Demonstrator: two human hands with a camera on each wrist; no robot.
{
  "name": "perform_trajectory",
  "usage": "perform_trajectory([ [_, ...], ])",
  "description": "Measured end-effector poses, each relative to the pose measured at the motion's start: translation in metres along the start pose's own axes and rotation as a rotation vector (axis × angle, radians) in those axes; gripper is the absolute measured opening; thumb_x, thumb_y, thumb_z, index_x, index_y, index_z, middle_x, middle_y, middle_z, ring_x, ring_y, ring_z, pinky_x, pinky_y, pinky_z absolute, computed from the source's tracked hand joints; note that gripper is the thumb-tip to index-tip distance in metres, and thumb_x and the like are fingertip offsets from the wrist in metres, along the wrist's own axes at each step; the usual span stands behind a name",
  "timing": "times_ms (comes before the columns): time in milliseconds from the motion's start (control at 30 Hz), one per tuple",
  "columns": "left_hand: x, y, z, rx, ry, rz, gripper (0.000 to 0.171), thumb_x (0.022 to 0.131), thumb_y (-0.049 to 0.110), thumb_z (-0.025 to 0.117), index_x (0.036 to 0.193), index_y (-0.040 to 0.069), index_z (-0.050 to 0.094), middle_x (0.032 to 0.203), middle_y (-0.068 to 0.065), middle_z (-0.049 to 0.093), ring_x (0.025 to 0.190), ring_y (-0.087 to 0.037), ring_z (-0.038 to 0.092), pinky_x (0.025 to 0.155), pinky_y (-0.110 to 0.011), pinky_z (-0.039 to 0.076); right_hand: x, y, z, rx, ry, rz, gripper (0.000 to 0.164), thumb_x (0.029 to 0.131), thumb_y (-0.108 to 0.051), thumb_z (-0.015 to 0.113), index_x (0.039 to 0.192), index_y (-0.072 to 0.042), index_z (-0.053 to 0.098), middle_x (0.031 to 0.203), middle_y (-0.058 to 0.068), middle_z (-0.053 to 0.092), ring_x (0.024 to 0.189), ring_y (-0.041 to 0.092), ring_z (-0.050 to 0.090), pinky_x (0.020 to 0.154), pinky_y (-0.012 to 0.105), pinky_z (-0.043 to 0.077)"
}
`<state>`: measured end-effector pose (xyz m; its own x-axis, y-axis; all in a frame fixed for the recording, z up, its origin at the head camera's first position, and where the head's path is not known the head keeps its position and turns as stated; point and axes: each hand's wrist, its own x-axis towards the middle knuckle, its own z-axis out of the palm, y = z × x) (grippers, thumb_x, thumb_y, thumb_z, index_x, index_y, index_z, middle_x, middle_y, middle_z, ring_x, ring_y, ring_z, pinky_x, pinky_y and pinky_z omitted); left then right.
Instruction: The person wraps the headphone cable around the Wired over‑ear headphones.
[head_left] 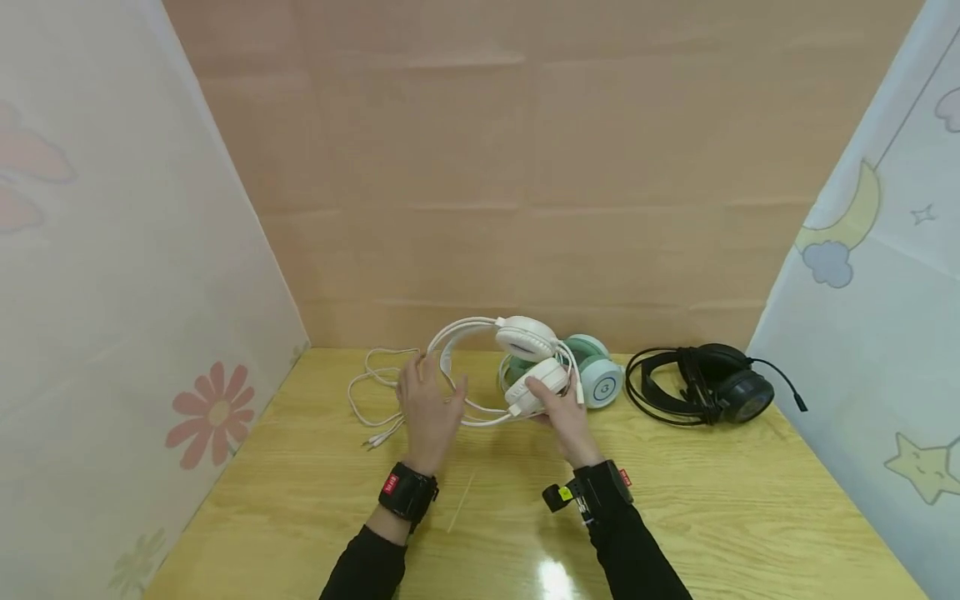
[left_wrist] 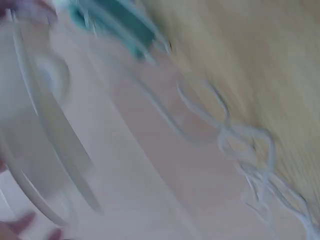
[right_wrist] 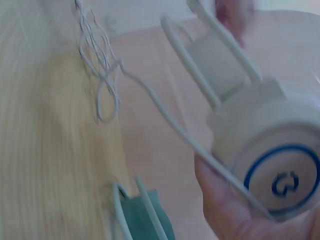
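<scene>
White wired headphones (head_left: pixel 527 337) are held up above the table, tilted, with the headband pointing left. My right hand (head_left: pixel 566 421) grips the lower ear cup (head_left: pixel 536 385), its thumb on the cup's near side. In the right wrist view, a cup (right_wrist: pixel 287 170) shows a blue ring. At the headband's left end is my left hand (head_left: pixel 431 412), thumb spread from its fingers; blur hides whether they touch the band. Behind the right hand, green and white headphones (head_left: pixel 602 379) lie partly hidden. The white cable (head_left: pixel 360 392) trails on the table at left.
Black headphones (head_left: pixel 738 392) with a boom microphone and bundled cable lie at the right of the wooden table (head_left: pixel 300 517). A brown paper wall (head_left: pixel 525 167) closes off the back. Patterned sheets (head_left: pixel 112 333) stand along both sides.
</scene>
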<state>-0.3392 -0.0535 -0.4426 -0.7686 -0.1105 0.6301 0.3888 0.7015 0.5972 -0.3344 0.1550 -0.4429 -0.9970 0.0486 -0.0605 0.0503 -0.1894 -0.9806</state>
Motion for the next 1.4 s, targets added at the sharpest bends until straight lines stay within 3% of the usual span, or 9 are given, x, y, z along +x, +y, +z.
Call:
perform_trajectory([
  [133, 0.011, -0.018, -0.012, -0.349, -0.217, -0.368, 0.084, 0.089, 0.041, 0.069, 0.151, 0.004, 0.025, 0.135, -0.025, 0.048, 0.116, -0.040, 0.057, 0.090, -0.053, 0.051, -0.002, -0.003, -0.006, -0.077, -0.067, -0.030, 0.090, 0.093, -0.026, 0.065, 0.157, -0.016, 0.002, 0.144, 0.023, 0.034, 0.110, 0.024, 0.060, 0.086, 0.037, 0.056],
  [233, 0.013, -0.029, -0.014, -0.682, -0.353, -0.604, 0.064, 0.095, 0.030, 0.064, 0.143, 0.001, 0.034, 0.112, -0.022, 0.062, 0.093, -0.032, 0.069, 0.081, -0.051, 0.056, -0.003, -0.005, -0.008, -0.105, -0.102, -0.076, 0.084, 0.092, -0.020, 0.066, 0.156, -0.017, 0.012, 0.142, 0.021, 0.038, 0.115, 0.029, 0.058, 0.086, 0.039, 0.055],
  [333, 0.012, -0.035, -0.012, -0.936, -0.380, -0.765, 0.029, 0.097, 0.016, 0.057, 0.120, 0.000, 0.051, 0.084, -0.012, 0.064, 0.070, -0.024, 0.069, 0.079, -0.050, 0.056, -0.002, -0.007, -0.008, -0.111, -0.132, -0.111, 0.079, 0.090, -0.016, 0.067, 0.153, -0.018, 0.019, 0.139, 0.021, 0.041, 0.116, 0.032, 0.056, 0.084, 0.040, 0.055],
  [467, 0.011, -0.038, -0.008, -1.187, -0.374, -0.893, 0.014, 0.097, 0.016, 0.055, 0.103, 0.005, 0.060, 0.066, 0.000, 0.059, 0.055, -0.013, 0.061, 0.066, -0.036, 0.055, 0.001, -0.011, -0.009, -0.123, -0.137, -0.118, 0.078, 0.090, -0.018, 0.068, 0.152, -0.021, 0.020, 0.138, 0.020, 0.042, 0.115, 0.030, 0.057, 0.084, 0.038, 0.054],
  [733, 0.010, -0.030, -0.004, -1.472, -0.461, -1.004, 0.021, 0.100, 0.024, 0.051, 0.082, 0.013, 0.051, 0.064, 0.005, 0.048, 0.054, -0.008, 0.048, 0.058, -0.025, 0.042, 0.000, -0.013, -0.011, -0.053, -0.053, -0.117, 0.082, 0.091, -0.019, 0.068, 0.155, -0.024, 0.017, 0.143, 0.018, 0.039, 0.117, 0.029, 0.055, 0.083, 0.031, 0.055],
  [967, 0.003, -0.019, -0.002, -1.631, -0.246, -0.970, 0.028, 0.094, 0.011, 0.032, 0.067, 0.018, 0.034, 0.057, 0.008, 0.027, 0.046, -0.004, 0.030, 0.046, -0.017, 0.034, 0.004, -0.008, -0.013, 0.044, -0.132, -0.104, 0.075, 0.099, -0.031, 0.057, 0.158, -0.020, 0.012, 0.147, 0.013, 0.037, 0.112, 0.016, 0.056, 0.082, 0.032, 0.055],
  [1133, 0.005, -0.020, -0.008, -1.775, -0.125, -0.964, 0.030, 0.088, 0.011, 0.028, 0.059, 0.019, 0.032, 0.058, 0.009, 0.018, 0.044, -0.003, 0.023, 0.038, -0.016, 0.032, 0.012, 0.005, -0.021, 0.089, -0.189, -0.075, 0.055, 0.102, -0.032, 0.049, 0.150, -0.012, 0.031, 0.126, 0.002, 0.053, 0.100, 0.011, 0.059, 0.081, 0.027, 0.053],
  [1300, 0.008, -0.021, -0.014, -1.920, -0.060, -1.001, 0.024, 0.088, 0.010, 0.025, 0.065, 0.016, 0.032, 0.059, 0.009, 0.020, 0.044, -0.003, 0.022, 0.038, -0.017, 0.032, 0.017, 0.018, -0.019, -0.003, -0.169, -0.079, 0.040, 0.105, -0.026, 0.044, 0.133, 0.002, 0.050, 0.099, 0.007, 0.060, 0.082, 0.012, 0.059, 0.075, 0.026, 0.052],
  [1400, 0.008, -0.020, -0.014, -2.012, -0.078, -1.047, 0.017, 0.087, 0.011, 0.022, 0.073, 0.014, 0.031, 0.059, 0.009, 0.025, 0.044, -0.003, 0.024, 0.039, -0.016, 0.032, 0.020, 0.023, -0.012, -0.010, -0.119, -0.074, 0.035, 0.105, -0.027, 0.043, 0.121, 0.000, 0.057, 0.087, 0.008, 0.055, 0.070, 0.012, 0.054, 0.070, 0.027, 0.052],
])
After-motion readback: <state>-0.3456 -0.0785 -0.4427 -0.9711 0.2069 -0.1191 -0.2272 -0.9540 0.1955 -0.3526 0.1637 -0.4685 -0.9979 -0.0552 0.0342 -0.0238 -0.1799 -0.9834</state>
